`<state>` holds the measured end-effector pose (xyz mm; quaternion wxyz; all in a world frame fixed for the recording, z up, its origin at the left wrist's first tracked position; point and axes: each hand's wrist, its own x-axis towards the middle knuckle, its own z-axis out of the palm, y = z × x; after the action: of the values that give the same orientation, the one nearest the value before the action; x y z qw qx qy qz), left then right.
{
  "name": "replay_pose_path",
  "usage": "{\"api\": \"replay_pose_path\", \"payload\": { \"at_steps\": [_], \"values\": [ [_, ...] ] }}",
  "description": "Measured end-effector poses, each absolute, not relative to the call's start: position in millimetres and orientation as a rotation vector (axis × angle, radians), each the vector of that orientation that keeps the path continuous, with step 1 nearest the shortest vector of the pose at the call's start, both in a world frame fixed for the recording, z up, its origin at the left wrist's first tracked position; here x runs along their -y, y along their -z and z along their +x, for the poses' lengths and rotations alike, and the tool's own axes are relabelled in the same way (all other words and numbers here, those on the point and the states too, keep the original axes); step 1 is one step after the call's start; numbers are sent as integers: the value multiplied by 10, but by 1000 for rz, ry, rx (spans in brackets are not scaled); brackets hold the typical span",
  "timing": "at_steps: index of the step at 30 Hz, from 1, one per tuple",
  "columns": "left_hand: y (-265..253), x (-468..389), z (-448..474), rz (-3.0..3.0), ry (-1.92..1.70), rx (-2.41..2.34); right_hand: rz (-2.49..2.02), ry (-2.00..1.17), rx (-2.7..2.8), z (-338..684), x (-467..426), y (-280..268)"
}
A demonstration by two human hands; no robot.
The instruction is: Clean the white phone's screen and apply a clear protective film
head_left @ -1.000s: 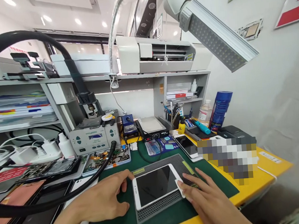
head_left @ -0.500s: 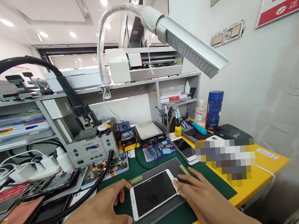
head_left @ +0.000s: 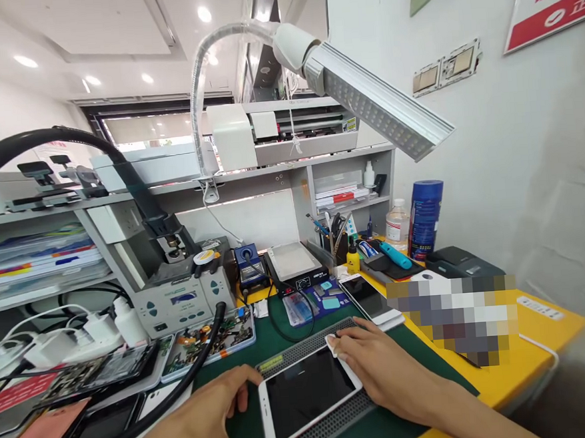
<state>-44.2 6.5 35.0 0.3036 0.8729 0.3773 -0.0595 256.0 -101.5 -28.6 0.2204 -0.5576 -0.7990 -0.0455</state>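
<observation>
A white smartphone (head_left: 309, 394) with a dark screen lies face up on a grey perforated mat (head_left: 331, 422). My left hand (head_left: 201, 419) is at its left end, thumb and index finger spread apart; the index fingertip touches the upper left corner, and the other fingers curl beneath. Pinched under the fingers of my right hand (head_left: 383, 366) is a small white wipe (head_left: 331, 343), pressed on the phone's upper right corner. Most of the wipe is hidden by the fingers.
A second white phone (head_left: 368, 300) lies behind my right hand. To the left are a tray of small parts (head_left: 208, 338) and a black hose (head_left: 183, 380) arching over loose phone parts. A lamp (head_left: 379, 99) hangs above. A blurred patch covers something on the right.
My right hand has slid the wipe up along the phone's right end to the upper corner. My left hand stays at the left end. The view has shifted slightly.
</observation>
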Motion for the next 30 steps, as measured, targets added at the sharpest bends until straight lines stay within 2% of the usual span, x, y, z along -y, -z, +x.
{"api": "replay_pose_path", "payload": {
  "at_steps": [18, 30],
  "values": [
    [-304, -68, -436, 2352, 94, -974, -1682, -33, 2222, 2439, 1589, 234],
    [-220, -113, -478, 2391, 25, -946, -1676, 14, 2200, 2456, 1317, 185]
  ]
}}
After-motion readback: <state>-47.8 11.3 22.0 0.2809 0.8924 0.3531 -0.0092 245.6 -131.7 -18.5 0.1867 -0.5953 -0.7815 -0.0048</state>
